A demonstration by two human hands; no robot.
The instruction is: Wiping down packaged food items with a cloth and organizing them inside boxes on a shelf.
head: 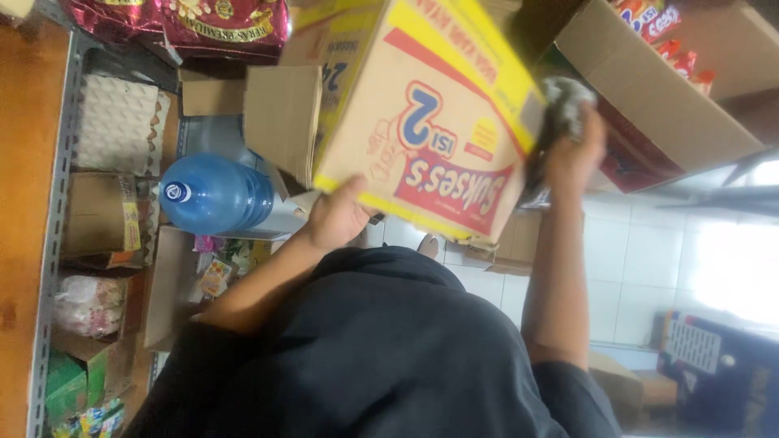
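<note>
While the left hand (pixel 337 217) presses its fingers (pixel 350 191) against the lower edge of a large yellow-and-tan cardboard box (pixel 422 122), the right hand (pixel 572 150) has its fingers closed around a crumpled grey cloth (pixel 565 104) at the box's far side. Just beyond the left fingers lies a blue plastic water jug (pixel 215 195).

The setting is a small grocery shop or its stockroom. A slotted metal shelving rack (pixel 58 203) carries egg trays (pixel 118 122), packaged snacks (pixel 89 304) and cartons. A blue water jug (pixel 215 195) lies beside open cardboard boxes (pixel 649 89) filled with wrapped goods. Red foil bags (pixel 182 24) are stacked along the frame edge. White wall tiles (pixel 649 259) cover the background.
</note>
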